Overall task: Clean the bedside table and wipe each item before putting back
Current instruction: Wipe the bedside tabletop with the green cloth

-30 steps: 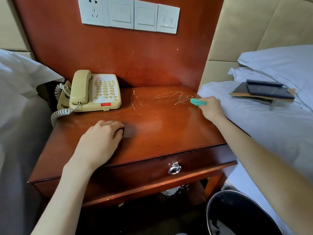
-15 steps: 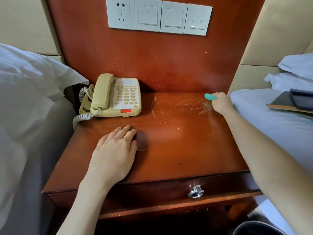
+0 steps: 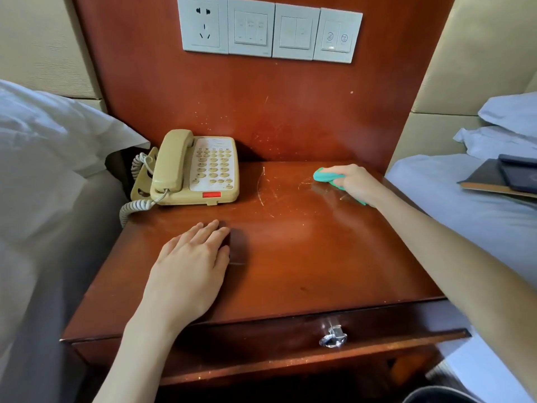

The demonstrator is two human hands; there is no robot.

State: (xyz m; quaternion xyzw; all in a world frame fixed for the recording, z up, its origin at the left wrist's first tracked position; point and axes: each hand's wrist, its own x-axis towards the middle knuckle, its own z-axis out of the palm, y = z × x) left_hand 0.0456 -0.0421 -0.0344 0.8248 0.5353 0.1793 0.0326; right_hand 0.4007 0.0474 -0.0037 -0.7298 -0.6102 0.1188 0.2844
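- Right now the desk (image 3: 305, 251) sits between two beds, its reddish top mostly bare through the middle and front, so I have open room there.
- White scratchy marks (image 3: 266, 187) arc across the back half of the top, between the telephone and my right hand.
- My right hand (image 3: 353, 180) is at the back right corner, near the edge beside the right bed (image 3: 476, 216); its fingers are curled closed around a green cloth (image 3: 327, 175), pressing it on the wood, with a bit of cloth showing under the wrist.
- My left hand (image 3: 191, 257) lies palm down on the front left part of the top, fingers straight and close together, holding nothing.
- A beige telephone (image 3: 197, 170) stands at the back left corner, handset in its cradle, its coiled cord (image 3: 135, 206) hanging over the left edge.
- The drawer (image 3: 290, 341) under the top looks slightly pulled out; I cannot see inside it. A metal ring pull (image 3: 332, 338) hangs on its front.
- A dark bin rim (image 3: 441, 395) shows at the bottom right; its contents are out of view.
- Dark flat folders (image 3: 505, 177) lie on the right bed, well apart from the desk.
- A row of white switch plates (image 3: 270, 30) is on the wooden back panel above.
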